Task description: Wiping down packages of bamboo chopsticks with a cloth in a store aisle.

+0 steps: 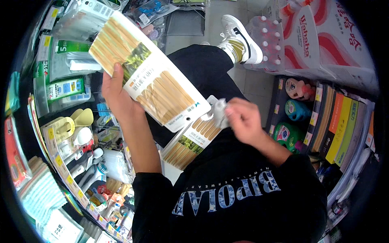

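My left hand [122, 97] grips a long white-backed pack of bamboo chopsticks [165, 95] by its left side, thumb over the front. The pack is tilted, with its hang-hole end toward my lap. A second, similar chopstick pack [189, 142] lies on my lap, partly covered by the first. Pinched in my right hand [245, 121] is a crumpled white tissue or cloth [220, 113], held over the upper end of the second pack. Whether the tissue touches that pack I cannot tell.
Shelves on the left hold brushes [97, 176], yellow scoops [83, 117], striped towels [40, 190] and packaged goods. To the right are detergent bottles [287, 135], stacked cartons [316, 36] and shrink-wrapped pink bottles [265, 40]. My shoe [241, 38] rests on the tiled floor [253, 87].
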The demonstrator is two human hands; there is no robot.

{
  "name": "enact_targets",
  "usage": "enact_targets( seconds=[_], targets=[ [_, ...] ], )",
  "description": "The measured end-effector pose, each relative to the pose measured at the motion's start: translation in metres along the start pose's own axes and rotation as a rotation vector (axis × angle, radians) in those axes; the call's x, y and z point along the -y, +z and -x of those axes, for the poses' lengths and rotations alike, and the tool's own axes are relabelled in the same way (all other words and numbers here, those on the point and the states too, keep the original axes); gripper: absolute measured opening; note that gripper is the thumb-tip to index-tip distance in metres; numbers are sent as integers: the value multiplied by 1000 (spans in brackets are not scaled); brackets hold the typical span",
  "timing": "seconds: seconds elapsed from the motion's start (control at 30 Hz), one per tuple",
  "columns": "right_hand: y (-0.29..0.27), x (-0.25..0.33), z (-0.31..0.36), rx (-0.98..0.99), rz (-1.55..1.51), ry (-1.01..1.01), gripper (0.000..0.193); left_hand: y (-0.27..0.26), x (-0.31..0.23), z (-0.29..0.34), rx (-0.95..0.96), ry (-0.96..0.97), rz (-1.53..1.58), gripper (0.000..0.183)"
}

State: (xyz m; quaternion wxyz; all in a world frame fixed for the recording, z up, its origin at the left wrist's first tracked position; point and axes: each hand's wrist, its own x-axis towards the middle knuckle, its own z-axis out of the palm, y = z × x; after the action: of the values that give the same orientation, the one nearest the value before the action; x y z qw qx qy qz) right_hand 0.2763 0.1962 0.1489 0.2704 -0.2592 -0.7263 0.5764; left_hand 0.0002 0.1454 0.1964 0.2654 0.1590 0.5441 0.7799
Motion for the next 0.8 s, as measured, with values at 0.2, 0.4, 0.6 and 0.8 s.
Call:
enact_targets(
  seconds=[0.2, 0.4, 0.6, 0.8],
  targets=[
    [-21, -8, -65, -204, -385, 205, 30, 20, 21, 33, 144, -238, -34, 34],
    [-11, 10, -126, -124, -671, 153, 30, 37, 38, 59, 281, -339, 39, 38],
    [18, 4, -104, -105, -358, 177, 33, 35, 41, 43, 85, -179, 9, 33],
    [14, 14, -31, 114, 3, -75, 24, 10, 14, 7, 34, -148, 4, 38]
  ],
)
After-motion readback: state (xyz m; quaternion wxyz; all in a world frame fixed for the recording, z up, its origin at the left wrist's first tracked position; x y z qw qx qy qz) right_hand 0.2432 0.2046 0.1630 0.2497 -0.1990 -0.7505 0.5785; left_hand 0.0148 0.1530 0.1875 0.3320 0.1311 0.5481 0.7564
